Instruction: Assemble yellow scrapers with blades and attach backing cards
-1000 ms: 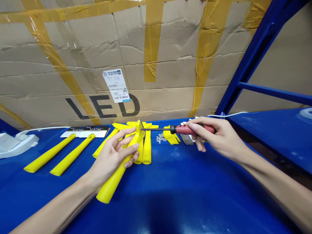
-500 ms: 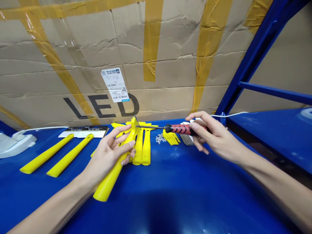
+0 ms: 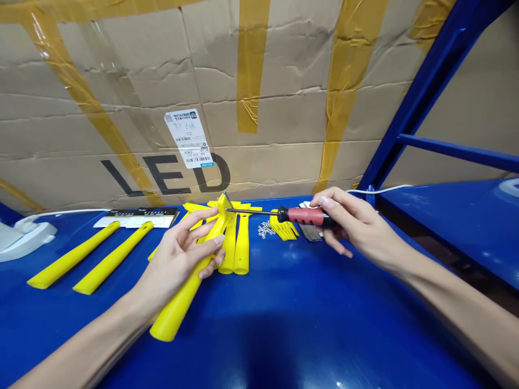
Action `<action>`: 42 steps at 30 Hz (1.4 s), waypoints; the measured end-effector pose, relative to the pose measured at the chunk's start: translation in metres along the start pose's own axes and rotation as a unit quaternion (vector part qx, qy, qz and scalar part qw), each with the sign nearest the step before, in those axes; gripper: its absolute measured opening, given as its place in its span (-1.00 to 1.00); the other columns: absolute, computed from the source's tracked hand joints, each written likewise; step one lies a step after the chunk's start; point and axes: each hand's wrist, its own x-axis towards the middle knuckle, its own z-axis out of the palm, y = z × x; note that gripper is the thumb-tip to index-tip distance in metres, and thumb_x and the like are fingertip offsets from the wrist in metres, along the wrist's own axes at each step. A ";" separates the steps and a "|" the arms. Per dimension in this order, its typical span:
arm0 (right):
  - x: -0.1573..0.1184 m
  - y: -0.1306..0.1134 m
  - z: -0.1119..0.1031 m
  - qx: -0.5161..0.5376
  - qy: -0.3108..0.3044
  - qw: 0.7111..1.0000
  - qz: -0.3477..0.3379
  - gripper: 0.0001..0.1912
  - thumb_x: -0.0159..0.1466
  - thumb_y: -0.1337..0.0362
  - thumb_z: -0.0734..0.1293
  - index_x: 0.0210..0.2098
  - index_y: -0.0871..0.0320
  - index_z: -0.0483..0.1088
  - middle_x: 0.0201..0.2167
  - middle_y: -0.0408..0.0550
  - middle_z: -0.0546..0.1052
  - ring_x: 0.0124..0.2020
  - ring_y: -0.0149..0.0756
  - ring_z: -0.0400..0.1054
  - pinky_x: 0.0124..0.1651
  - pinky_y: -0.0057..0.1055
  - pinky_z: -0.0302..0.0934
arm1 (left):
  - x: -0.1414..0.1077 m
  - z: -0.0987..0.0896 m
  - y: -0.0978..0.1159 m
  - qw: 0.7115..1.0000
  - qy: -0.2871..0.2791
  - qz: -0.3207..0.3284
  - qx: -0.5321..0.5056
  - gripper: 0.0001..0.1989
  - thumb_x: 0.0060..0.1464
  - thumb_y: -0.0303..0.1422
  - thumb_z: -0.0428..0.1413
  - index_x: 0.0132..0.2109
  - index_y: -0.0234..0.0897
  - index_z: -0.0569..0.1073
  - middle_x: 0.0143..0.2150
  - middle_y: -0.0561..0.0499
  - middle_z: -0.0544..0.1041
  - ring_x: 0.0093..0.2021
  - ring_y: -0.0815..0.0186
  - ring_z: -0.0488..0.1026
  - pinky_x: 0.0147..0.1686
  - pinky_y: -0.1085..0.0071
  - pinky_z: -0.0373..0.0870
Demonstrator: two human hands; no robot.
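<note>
My left hand [image 3: 178,251] is closed around the handle of a yellow scraper [image 3: 174,310], tilted with its head up and a thin dark blade edge at the top. In my right hand [image 3: 360,224] is a red and black screwdriver [image 3: 306,216], held level by its handle. The screwdriver's tip meets the scraper's head; any screw there is too small to make out. Behind the scraper lie several yellow handles [image 3: 242,248]. Near the screwdriver are a small pile of screws [image 3: 265,230], yellow plates [image 3: 286,230] and grey blades [image 3: 311,232], partly hidden by my right hand.
Two yellow handles [image 3: 113,262] lie at the left on the blue tabletop [image 3: 251,335], beside printed cards [image 3: 162,217] and a white device [image 3: 28,240] with a cable. A taped cardboard box [image 3: 295,65] stands behind. A blue metal post [image 3: 413,92] rises at the right.
The screwdriver's handle has turned in my right hand, and my fingers have shifted on it. Its tip stays at the scraper's head. The view has moved slightly.
</note>
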 end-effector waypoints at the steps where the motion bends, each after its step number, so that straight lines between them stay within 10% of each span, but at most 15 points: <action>1: 0.000 -0.001 0.000 0.007 0.007 1.000 0.009 -0.68 0.44 -0.05 0.19 -0.15 0.08 0.25 -0.57 -0.25 0.40 -0.76 -0.51 0.16 -0.72 -0.51 -0.02 | 0.000 0.000 0.000 1.000 -0.005 -0.001 0.001 -0.45 0.04 -0.35 0.35 0.15 -0.19 0.37 -0.45 0.06 0.51 -0.59 0.42 0.38 -0.67 0.60 0.22; 7: -0.003 -0.005 -0.011 0.043 -0.027 0.998 -0.025 -0.52 0.25 0.17 0.47 0.06 -0.05 0.22 -0.24 -0.13 0.52 -0.45 -0.35 0.40 -0.39 -0.34 0.30 | -0.002 0.003 0.000 1.000 0.004 -0.007 -0.010 -0.45 0.05 -0.39 0.34 0.16 -0.21 0.35 -0.49 0.11 0.48 -0.63 0.49 0.31 -0.66 0.61 0.23; 13: 0.001 -0.001 -0.009 -0.045 0.057 0.997 -0.011 -0.69 0.40 -0.07 0.26 -0.17 0.04 0.29 -0.66 -0.29 0.30 -0.76 -0.48 0.11 -0.69 -0.45 -0.04 | -0.001 0.003 -0.002 1.000 -0.014 -0.012 -0.023 -0.43 0.06 -0.38 0.34 0.18 -0.21 0.34 -0.44 0.07 0.52 -0.62 0.49 0.33 -0.66 0.61 0.22; 19: 0.000 -0.004 -0.011 0.026 -0.016 0.999 -0.025 -0.57 0.28 0.06 0.44 0.06 -0.06 0.27 -0.26 -0.09 0.53 -0.42 -0.28 0.45 -0.42 -0.32 0.35 | 0.001 0.001 -0.003 1.000 -0.002 -0.016 -0.021 -0.40 0.03 -0.38 0.35 0.21 -0.20 0.37 -0.41 0.06 0.52 -0.53 0.43 0.39 -0.65 0.61 0.25; 24: 0.000 -0.001 -0.007 -0.039 0.050 0.998 -0.021 -0.68 0.42 -0.09 0.21 -0.14 0.03 0.28 -0.62 -0.28 0.33 -0.75 -0.48 0.14 -0.68 -0.45 0.01 | 0.000 0.003 -0.002 0.999 -0.002 -0.023 -0.027 -0.35 0.04 -0.38 0.34 0.27 -0.18 0.36 -0.43 0.06 0.51 -0.55 0.43 0.39 -0.64 0.60 0.24; 30: -0.002 -0.002 -0.010 0.025 -0.032 0.999 -0.033 -0.54 0.29 0.08 0.43 0.10 -0.06 0.24 -0.23 -0.11 0.52 -0.37 -0.29 0.46 -0.35 -0.32 0.37 | 0.000 0.004 0.003 0.999 0.026 -0.028 -0.034 -0.25 -0.01 -0.42 0.37 0.31 -0.21 0.31 -0.44 0.08 0.51 -0.62 0.49 0.30 -0.67 0.60 0.21; 35: -0.001 -0.002 -0.007 -0.043 0.053 0.997 -0.024 -0.69 0.42 -0.08 0.23 -0.15 0.03 0.25 -0.64 -0.31 0.29 -0.75 -0.50 0.08 -0.70 -0.49 -0.07 | -0.001 0.003 0.000 0.999 0.003 -0.028 -0.027 -0.22 0.04 -0.38 0.35 0.36 -0.20 0.25 -0.49 0.08 0.50 -0.60 0.48 0.31 -0.63 0.61 0.25; 42: -0.002 -0.003 -0.006 -0.001 0.003 0.998 -0.060 -0.50 0.29 0.09 0.44 0.13 -0.09 0.19 -0.10 -0.07 0.47 -0.40 -0.31 0.42 -0.36 -0.30 0.37 | 0.000 0.003 0.002 0.999 0.017 -0.023 -0.029 -0.25 0.04 -0.40 0.34 0.35 -0.22 0.27 -0.50 0.07 0.50 -0.61 0.46 0.29 -0.65 0.60 0.20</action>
